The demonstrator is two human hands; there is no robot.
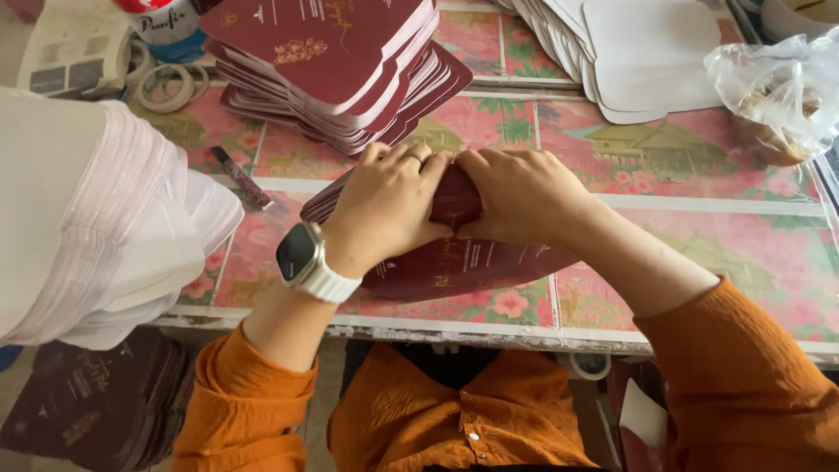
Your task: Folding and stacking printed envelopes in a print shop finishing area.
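My left hand (391,205) and my right hand (516,194) press side by side on a dark red printed card (454,267) lying on the table, both curled over a raised fold of it at its far edge. The left wrist carries a watch with a white band (308,260). A fanned pile of the same dark red cards (350,65) stands just beyond my hands. Orange sleeves cover both of my arms.
A flowered pink tablecloth (682,175) covers the table. White blank cards (629,52) are fanned at the far right, next to a clear plastic bag (782,92). A tall white card pile (87,218) stands left, tape rolls (170,83) and a dark small stick (240,177) behind it. More dark cards (96,402) lie below.
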